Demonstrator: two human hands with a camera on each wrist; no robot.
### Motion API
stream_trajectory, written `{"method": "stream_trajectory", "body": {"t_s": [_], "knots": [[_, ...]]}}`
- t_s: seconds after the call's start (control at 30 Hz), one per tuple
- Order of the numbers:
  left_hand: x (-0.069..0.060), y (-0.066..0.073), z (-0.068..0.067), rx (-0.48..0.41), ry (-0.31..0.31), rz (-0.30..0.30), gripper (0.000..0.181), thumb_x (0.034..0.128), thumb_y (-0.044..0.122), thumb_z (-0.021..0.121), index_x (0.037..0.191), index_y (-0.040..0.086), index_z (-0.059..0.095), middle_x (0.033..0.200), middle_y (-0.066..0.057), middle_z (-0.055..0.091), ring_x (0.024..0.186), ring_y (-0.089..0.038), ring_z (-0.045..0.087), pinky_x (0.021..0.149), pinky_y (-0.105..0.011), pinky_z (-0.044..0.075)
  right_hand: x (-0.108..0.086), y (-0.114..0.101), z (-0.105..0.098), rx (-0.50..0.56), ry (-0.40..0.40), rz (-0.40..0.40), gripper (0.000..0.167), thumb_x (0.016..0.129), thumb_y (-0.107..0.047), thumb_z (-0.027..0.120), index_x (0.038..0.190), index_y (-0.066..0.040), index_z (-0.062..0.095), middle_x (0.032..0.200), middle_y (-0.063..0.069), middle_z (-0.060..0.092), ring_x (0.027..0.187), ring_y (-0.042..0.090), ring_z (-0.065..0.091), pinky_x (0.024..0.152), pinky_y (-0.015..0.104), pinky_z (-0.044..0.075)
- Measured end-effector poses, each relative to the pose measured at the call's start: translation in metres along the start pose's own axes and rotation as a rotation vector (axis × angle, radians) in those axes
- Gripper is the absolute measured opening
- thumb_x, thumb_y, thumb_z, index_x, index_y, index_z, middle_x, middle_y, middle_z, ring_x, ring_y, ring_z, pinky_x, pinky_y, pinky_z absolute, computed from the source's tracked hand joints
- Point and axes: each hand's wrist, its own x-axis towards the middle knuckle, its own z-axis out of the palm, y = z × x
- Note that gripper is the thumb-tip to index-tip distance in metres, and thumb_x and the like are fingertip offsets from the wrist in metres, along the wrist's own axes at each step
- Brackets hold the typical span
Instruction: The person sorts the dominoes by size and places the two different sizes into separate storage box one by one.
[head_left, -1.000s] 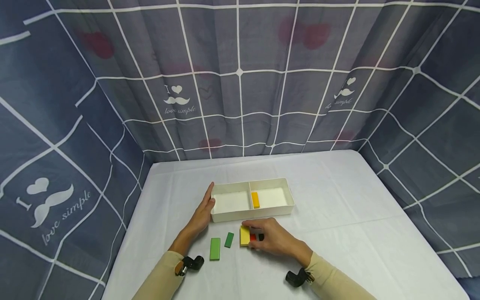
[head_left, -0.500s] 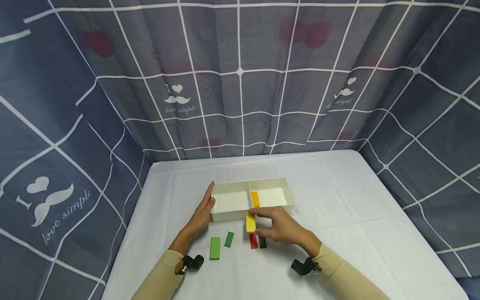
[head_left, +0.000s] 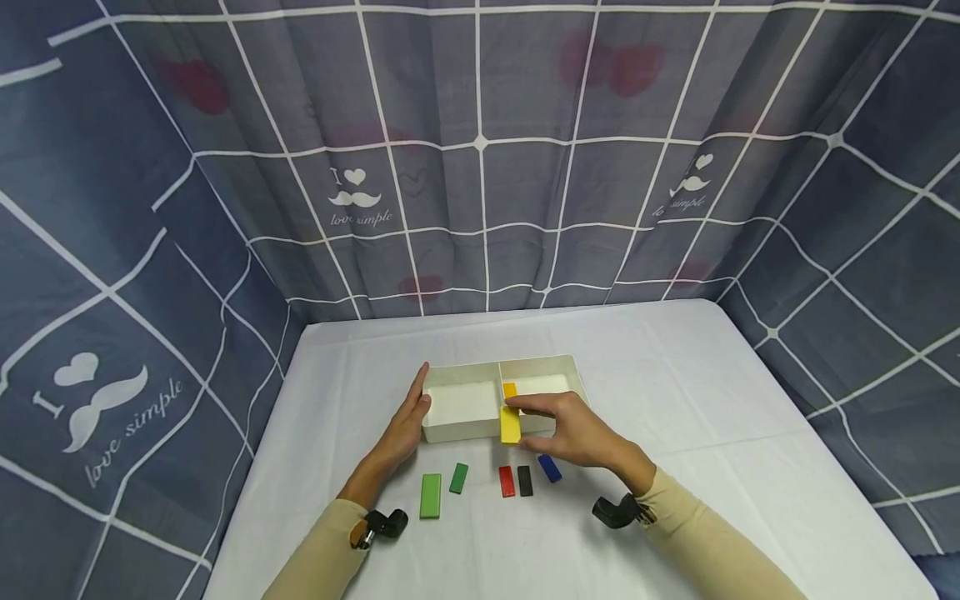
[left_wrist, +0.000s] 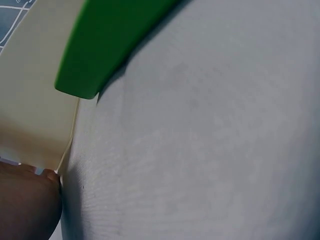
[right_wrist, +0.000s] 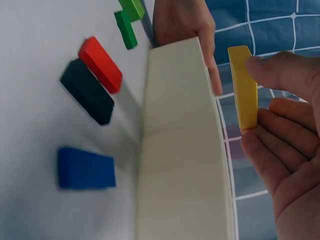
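My right hand (head_left: 573, 429) pinches a yellow block (head_left: 510, 427) by its two ends, between thumb and fingertips. The block is held above the front wall of a white two-compartment box (head_left: 461, 430), near its divider. In the right wrist view, the yellow block (right_wrist: 244, 92) is raised beyond the box's rim. Another, orange-yellow block (head_left: 510, 389) lies in the right compartment against the divider, partly hidden by the held one. My left hand (head_left: 400, 433) rests against the box's left end with fingers extended; the left wrist view catches only part of this hand (left_wrist: 27, 205).
On the white cloth in front of the box lie a light green block (head_left: 430, 496), a smaller dark green block (head_left: 458, 478), a red block (head_left: 507, 482), a black block (head_left: 525, 481) and a blue block (head_left: 549, 468). Grey checked curtains (head_left: 480, 192) surround the table.
My right hand has lifted the yellow block from beside the red one and carried it forward to the box. The red, black and blue blocks are uncovered. My left hand stays put.
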Motion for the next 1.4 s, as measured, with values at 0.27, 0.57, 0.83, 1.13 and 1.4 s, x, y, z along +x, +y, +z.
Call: {"method": "stream_trajectory", "body": {"t_s": [0.27,0.57,0.83,1.13,1.4], "knots": [[0.0,0.002,0.0,0.008,0.001,0.006,0.061,0.1222,0.02,0.023,0.178,0.029,0.0,0.187,-0.003,-0.003,0.173,-0.031,-0.005,0.137,-0.063,-0.002,0.005,0.008,-0.014,-0.025,0.016,0.028,0.061,0.09,-0.01,0.089,0.148,-0.008,0.069,0.146,0.006,0.072,0.131,0.03,0.074,0.109,0.045,0.06],[-0.001,0.004,0.001,0.022,0.004,-0.008,0.061,0.1224,0.022,0.023,0.178,0.033,0.0,0.186,-0.001,-0.003,0.172,-0.031,-0.006,0.137,-0.065,-0.003,0.008,0.019,-0.029,-0.027,0.049,0.055,0.061,0.09,-0.012,0.09,0.147,-0.006,0.069,0.143,0.006,0.075,0.131,0.032,0.073,0.109,0.046,0.06],[-0.001,0.003,0.001,0.018,0.002,0.0,0.061,0.1223,0.021,0.022,0.178,0.032,0.0,0.187,-0.001,-0.004,0.172,-0.031,-0.006,0.137,-0.065,-0.003,0.013,0.028,-0.037,-0.049,0.045,0.089,0.06,0.09,-0.014,0.09,0.147,-0.007,0.07,0.144,0.009,0.074,0.13,0.037,0.073,0.109,0.047,0.06],[-0.001,0.002,0.001,0.015,-0.001,0.005,0.061,0.1225,0.021,0.022,0.178,0.024,-0.001,0.186,-0.002,-0.003,0.172,-0.032,-0.006,0.137,-0.065,-0.002,0.019,0.04,-0.038,-0.057,0.033,0.073,0.06,0.091,-0.014,0.09,0.147,-0.006,0.07,0.145,0.012,0.073,0.128,0.039,0.074,0.107,0.049,0.06],[0.0,0.001,0.001,0.021,0.003,0.002,0.061,0.1224,0.021,0.022,0.178,0.028,-0.001,0.186,-0.002,-0.004,0.172,-0.032,-0.006,0.137,-0.065,-0.002,0.024,0.047,-0.039,-0.063,0.009,0.087,0.06,0.092,-0.014,0.088,0.148,-0.005,0.069,0.147,0.013,0.071,0.128,0.039,0.073,0.108,0.048,0.06]]}}
